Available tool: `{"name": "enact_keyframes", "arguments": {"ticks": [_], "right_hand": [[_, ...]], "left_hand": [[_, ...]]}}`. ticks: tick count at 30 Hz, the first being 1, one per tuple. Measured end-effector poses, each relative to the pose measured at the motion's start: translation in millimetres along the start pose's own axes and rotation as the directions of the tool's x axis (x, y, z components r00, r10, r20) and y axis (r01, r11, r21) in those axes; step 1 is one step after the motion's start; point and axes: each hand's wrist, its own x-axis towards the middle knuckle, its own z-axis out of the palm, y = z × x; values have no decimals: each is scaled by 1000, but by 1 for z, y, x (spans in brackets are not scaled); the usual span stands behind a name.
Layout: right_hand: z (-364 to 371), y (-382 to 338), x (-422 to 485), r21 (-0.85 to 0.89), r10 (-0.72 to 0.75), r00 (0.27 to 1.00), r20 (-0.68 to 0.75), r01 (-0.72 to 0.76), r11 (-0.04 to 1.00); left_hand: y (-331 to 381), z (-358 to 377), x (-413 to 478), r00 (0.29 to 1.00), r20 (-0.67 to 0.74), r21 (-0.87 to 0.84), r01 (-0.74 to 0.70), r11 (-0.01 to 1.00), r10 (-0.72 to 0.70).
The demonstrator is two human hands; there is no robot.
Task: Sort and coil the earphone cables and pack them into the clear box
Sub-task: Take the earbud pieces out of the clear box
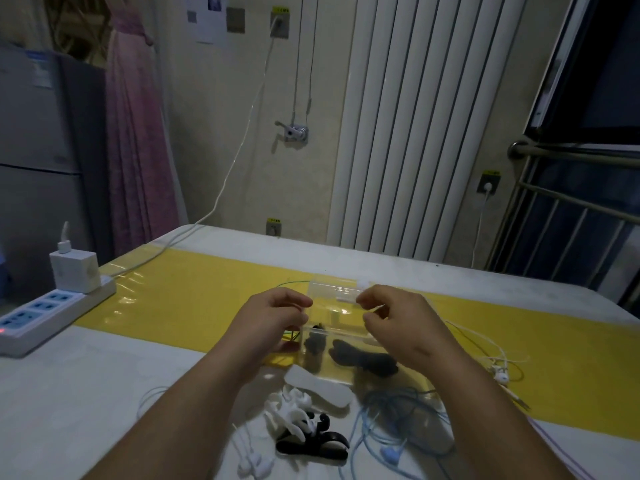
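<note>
Right hand (391, 320) pinches white piece (346, 299) above clear box (346, 332) rim.

Nothing legible from where I'm looking. Printed sheet (204, 26) on the wall: a small picture and a code-like square, body text too blurred to read. Yellow tags over the wall sockets, upper one (281, 10), low one behind the table (273, 221), right one by the window (491, 173): dark marks on each, unreadable. Fridge sticker (41, 69), blue and white: lines of print, too small to make out.
</note>
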Motion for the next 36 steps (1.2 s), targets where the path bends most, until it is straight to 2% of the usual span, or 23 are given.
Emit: {"name": "enact_keyframes", "arguments": {"ticks": [2, 4, 7, 10, 19, 23, 32, 36], "right_hand": [[0, 0, -2, -67, -9, 996, -87, 3, 998], [0, -2, -5, -51, -63, 983, -174, 55, 997], [-3, -9, -12, 56, -197, 940, -279, 221, 974], [0, -17, -21, 48, -363, 882, -302, 394, 918], [24, -4, -39, 162, -332, 943, 12, 326, 931], [31, -5, -42, 85, -267, 941, 206, 255, 963], [34, -22, -52, 64, -211, 893, 397, 202, 977], [37, -30, -57, 4, -206, 873, 441, 228, 974]], "left_hand": [[-1, 0, 0, 1000, 3, -1, 0, 1000, 0], [-1, 1, 0, 1000, -4, 1, 5, 1000, -5], [0, 1, 0, 1000, -18, 13, 7, 1000, -6], [0, 1, 0, 1000, -13, -3, 5, 1000, -5], [3, 3, -4, 1000, 1, -23, -1, 1000, 1], [2, 2, -4, 1000, 7, -16, -3, 1000, 3], [1, 0, -1, 1000, 26, -7, 2, 1000, -2], [1, 0, -2, 1000, 25, -9, 5, 1000, -5]]}}
